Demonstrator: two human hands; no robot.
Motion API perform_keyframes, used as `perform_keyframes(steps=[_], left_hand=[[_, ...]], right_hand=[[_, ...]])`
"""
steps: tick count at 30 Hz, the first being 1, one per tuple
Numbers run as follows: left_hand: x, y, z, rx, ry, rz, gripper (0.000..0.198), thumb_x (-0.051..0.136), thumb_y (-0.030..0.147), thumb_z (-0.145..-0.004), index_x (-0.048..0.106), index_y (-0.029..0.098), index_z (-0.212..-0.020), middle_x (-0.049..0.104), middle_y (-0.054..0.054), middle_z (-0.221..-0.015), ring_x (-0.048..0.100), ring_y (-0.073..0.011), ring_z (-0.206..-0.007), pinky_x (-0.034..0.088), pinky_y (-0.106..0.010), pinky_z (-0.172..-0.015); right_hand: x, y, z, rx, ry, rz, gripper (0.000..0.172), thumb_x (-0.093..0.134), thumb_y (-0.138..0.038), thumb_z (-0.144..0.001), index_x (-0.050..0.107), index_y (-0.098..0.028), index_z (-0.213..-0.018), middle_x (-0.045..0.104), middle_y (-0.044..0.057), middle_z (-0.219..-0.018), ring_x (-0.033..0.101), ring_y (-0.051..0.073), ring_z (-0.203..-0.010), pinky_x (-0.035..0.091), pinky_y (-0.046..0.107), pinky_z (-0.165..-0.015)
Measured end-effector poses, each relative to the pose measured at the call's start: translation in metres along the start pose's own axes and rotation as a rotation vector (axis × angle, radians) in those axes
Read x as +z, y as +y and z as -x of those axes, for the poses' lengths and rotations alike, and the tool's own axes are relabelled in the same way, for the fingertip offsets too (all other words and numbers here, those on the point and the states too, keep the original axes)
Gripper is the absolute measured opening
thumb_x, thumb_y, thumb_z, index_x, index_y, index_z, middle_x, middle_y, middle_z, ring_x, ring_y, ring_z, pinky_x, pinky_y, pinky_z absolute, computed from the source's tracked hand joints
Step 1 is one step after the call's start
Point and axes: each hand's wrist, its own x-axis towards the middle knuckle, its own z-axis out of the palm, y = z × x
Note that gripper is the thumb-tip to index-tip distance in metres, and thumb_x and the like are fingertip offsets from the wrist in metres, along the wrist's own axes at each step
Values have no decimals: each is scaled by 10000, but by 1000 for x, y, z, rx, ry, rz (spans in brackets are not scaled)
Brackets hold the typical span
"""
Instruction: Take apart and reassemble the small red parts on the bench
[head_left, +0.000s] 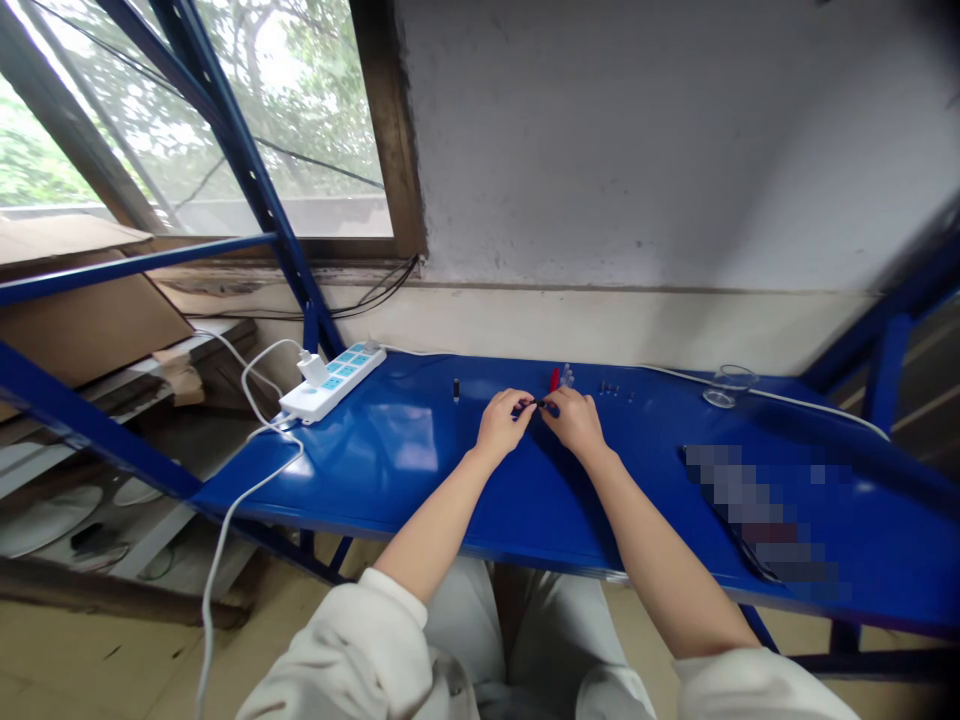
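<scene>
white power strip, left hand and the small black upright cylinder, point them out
White plastic power strip (301,405), head view, on its casing near the cord end
Person's left hand (499,422), head view, on the back of the hand
Small black upright cylinder (455,390), head view, on its middle

Between the fingertips of the left hand (504,422) and the right hand (576,420), a small dark piece (538,403) is mostly hidden, and its shape cannot be made out. The right hand partly blocks a red item (555,380), and the clear pieces (567,376) just beside it are too small to identify. An upright black piece (455,390) and a row of tiny dark parts (615,392) are also too small to tell on the blue shelf (360,490). A pixelated patch (765,515) obscures whatever lies on the shelf's right side, and the picture's right edge cuts off that end. A transparent loop (729,386) is too faint to name.
</scene>
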Motion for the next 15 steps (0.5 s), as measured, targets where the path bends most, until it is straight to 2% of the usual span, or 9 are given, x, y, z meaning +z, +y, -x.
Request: perform_keyframes(steps=[8, 15], left_hand=[[-2, 2, 1, 12, -48, -90, 97, 497, 211, -796, 572, 189, -853, 582, -22, -810, 534, -127, -778, 462, -256, -699], [-7, 11, -6, 40, -129, -314, 103, 485, 205, -797, 564, 189, -861, 597, -42, -862, 525, -171, -831, 422, -324, -757]], right_hand=[[-1, -1, 0, -17, -11, 35, 157, 468, -214, -784, 613, -182, -834, 598, 71, -850, 520, 199, -845, 266, 301, -666], [-2, -3, 1, -40, -17, 41, 157, 466, -220, -792, 608, -174, -839, 597, 71, -854, 525, 193, -843, 266, 297, -666]])
